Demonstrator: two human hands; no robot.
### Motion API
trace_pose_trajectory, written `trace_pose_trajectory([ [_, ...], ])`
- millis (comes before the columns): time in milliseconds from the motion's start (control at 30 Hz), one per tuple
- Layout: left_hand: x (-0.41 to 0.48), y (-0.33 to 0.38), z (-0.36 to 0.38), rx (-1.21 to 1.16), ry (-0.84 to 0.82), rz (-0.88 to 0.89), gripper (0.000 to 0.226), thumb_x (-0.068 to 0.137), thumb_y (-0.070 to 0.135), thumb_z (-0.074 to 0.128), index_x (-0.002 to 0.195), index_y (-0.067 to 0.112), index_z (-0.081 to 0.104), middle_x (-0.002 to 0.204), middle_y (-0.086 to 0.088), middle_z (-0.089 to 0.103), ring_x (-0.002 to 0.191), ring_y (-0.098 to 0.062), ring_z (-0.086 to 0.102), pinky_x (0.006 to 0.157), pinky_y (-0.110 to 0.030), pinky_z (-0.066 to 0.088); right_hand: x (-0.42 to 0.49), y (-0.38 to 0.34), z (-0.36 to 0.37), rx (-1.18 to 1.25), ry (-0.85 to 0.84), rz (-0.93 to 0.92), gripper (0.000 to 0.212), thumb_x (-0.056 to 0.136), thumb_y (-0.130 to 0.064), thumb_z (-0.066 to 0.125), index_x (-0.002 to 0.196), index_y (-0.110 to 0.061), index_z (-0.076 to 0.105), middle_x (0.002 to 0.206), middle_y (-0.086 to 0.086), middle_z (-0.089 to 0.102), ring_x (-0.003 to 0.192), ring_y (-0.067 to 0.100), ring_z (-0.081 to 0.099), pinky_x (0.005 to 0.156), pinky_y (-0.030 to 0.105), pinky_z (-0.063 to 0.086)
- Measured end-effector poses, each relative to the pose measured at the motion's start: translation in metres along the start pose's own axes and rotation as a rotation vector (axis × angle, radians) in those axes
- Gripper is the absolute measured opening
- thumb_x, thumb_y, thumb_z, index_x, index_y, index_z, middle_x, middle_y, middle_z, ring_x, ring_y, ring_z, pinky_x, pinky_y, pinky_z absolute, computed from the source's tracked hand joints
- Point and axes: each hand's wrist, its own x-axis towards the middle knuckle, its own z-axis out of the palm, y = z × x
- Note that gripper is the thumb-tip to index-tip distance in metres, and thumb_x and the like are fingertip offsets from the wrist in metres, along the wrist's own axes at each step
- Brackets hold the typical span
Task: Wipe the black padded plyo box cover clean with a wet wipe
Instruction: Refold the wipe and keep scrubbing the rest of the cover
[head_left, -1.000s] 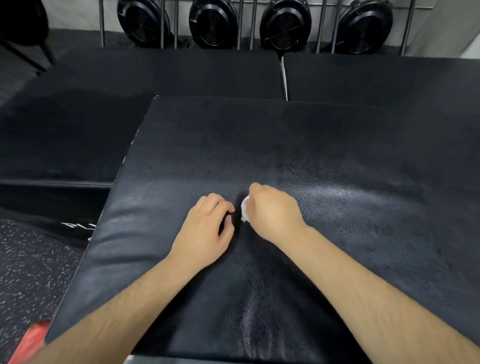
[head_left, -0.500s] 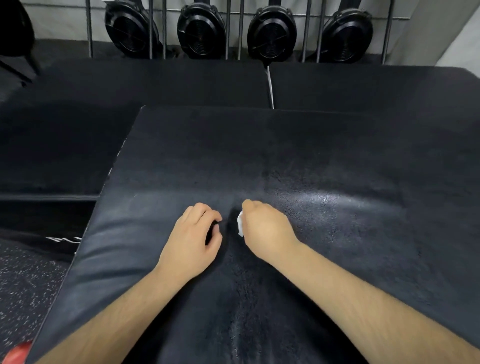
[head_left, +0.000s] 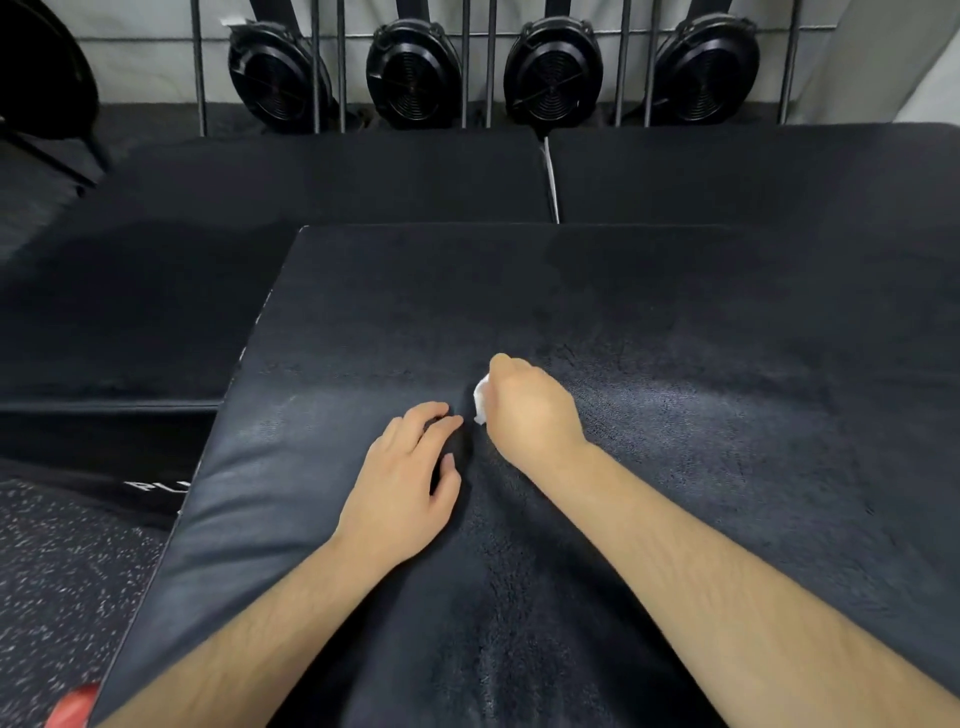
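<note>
head view: right hand (head_left: 530, 410) presses wet wipe (head_left: 481, 399) on cover (head_left: 727, 415).

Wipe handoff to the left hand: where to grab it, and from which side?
Pinch the white wad of the wipe sticking out at the left edge of the right hand, coming from the left. Only that part shows; the rest is hidden inside the fist. The left hand rests on the cover just beside it.
</note>
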Motion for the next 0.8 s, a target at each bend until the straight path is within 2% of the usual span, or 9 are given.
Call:
trace_pose_trajectory([
  [67, -0.001, -0.001, 0.0, -0.003, -0.017, 0.0, 0.04, 0.093, 0.021, 0.052, 0.132, 0.016, 0.058, 0.141, 0.004, 0.046, 0.106, -0.017, 0.052, 0.093, -0.034, 0.046, -0.008, -0.007, 0.01, -0.008, 0.047, -0.057, 0.015, 0.088, -0.007, 0.062, 0.096, -0.013, 0.051, 0.097, 0.006, 0.061, 0.088, 0.027, 0.063, 0.061, 0.033, 0.039],
  [167, 0.0, -0.001, 0.0, -0.006, -0.021, 0.004, 0.041, 0.092, 0.022, 0.05, 0.132, 0.017, 0.058, 0.14, 0.005, 0.046, 0.106, -0.016, 0.051, 0.092, -0.034, 0.045, -0.021, -0.005, 0.024, 0.006, 0.101, -0.181, 0.021, 0.073, -0.008, 0.077, 0.079, -0.011, 0.058, 0.074, 0.005, 0.061, 0.063, 0.027, 0.062, 0.049, 0.03, 0.037],
  [333, 0.0, -0.002, 0.002, 0.013, -0.002, 0.014, 0.043, 0.093, 0.026, 0.046, 0.132, 0.016, 0.059, 0.14, 0.005, 0.047, 0.104, -0.017, 0.052, 0.091, -0.034, 0.046, 0.009, 0.0, 0.006, 0.018, 0.078, -0.051, 0.02, 0.09, -0.005, 0.06, 0.092, -0.014, 0.043, 0.094, 0.004, 0.053, 0.087, 0.025, 0.056, 0.066, 0.033, 0.037],
  [400, -0.001, -0.002, 0.002, 0.013, 0.004, 0.019, 0.042, 0.093, 0.025, 0.047, 0.132, 0.016, 0.059, 0.14, 0.005, 0.047, 0.103, -0.017, 0.051, 0.09, -0.035, 0.046, 0.0, -0.01, 0.005, -0.022, 0.033, -0.091, 0.016, 0.09, -0.002, 0.056, 0.099, -0.013, 0.047, 0.102, 0.006, 0.058, 0.094, 0.027, 0.059, 0.067, 0.033, 0.039],
  [467, -0.002, -0.003, 0.003, 0.013, 0.001, 0.015, 0.042, 0.093, 0.026, 0.047, 0.132, 0.017, 0.059, 0.14, 0.005, 0.046, 0.104, -0.016, 0.051, 0.091, -0.035, 0.047, -0.01, -0.003, 0.003, -0.015, -0.051, -0.114, 0.014, 0.091, -0.006, 0.056, 0.1, -0.014, 0.049, 0.105, 0.007, 0.061, 0.095, 0.029, 0.06, 0.067, 0.036, 0.041],
  [533, -0.001, -0.002, 0.003, 0.014, 0.004, 0.015, 0.043, 0.094, 0.028, 0.045, 0.133, 0.017, 0.059, 0.141, 0.005, 0.047, 0.106, -0.016, 0.051, 0.092, -0.035, 0.047, 0.004, 0.016, -0.008, 0.017, -0.057, 0.014, 0.017, 0.089, -0.009, 0.061, 0.094, -0.016, 0.046, 0.102, 0.007, 0.061, 0.094, 0.03, 0.061, 0.066, 0.036, 0.04],
  [600, 0.0, -0.002, 0.003, 0.014, -0.001, 0.009, 0.042, 0.094, 0.027, 0.046, 0.132, 0.017, 0.059, 0.141, 0.004, 0.046, 0.108, -0.016, 0.052, 0.094, -0.035, 0.047, 0.02, 0.031, -0.017, 0.005, -0.008, 0.137, 0.018, 0.09, -0.01, 0.063, 0.098, -0.013, 0.047, 0.103, 0.009, 0.061, 0.095, 0.031, 0.062, 0.066, 0.035, 0.041],
  [733, 0.006, -0.002, -0.004, 0.017, -0.043, 0.016, 0.042, 0.091, 0.025, 0.053, 0.132, 0.014, 0.058, 0.143, 0.001, 0.042, 0.1, -0.014, 0.058, 0.088, -0.031, 0.05, 0.008, 0.022, -0.006, -0.038, -0.083, 0.071, 0.023, 0.09, -0.011, 0.065, 0.106, -0.011, 0.049, 0.105, 0.007, 0.06, 0.094, 0.029, 0.062, 0.066, 0.033, 0.041],
  [800, 0.027, -0.005, -0.011, 0.067, -0.063, 0.056, 0.042, 0.09, 0.025, 0.056, 0.13, 0.014, 0.058, 0.132, 0.004, 0.049, 0.097, -0.017, 0.061, 0.081, -0.032, 0.054, 0.014, 0.027, -0.007, 0.0, -0.109, 0.078, 0.025, 0.088, -0.01, 0.067, 0.099, -0.014, 0.045, 0.102, 0.004, 0.059, 0.091, 0.028, 0.061, 0.065, 0.034, 0.04],
])
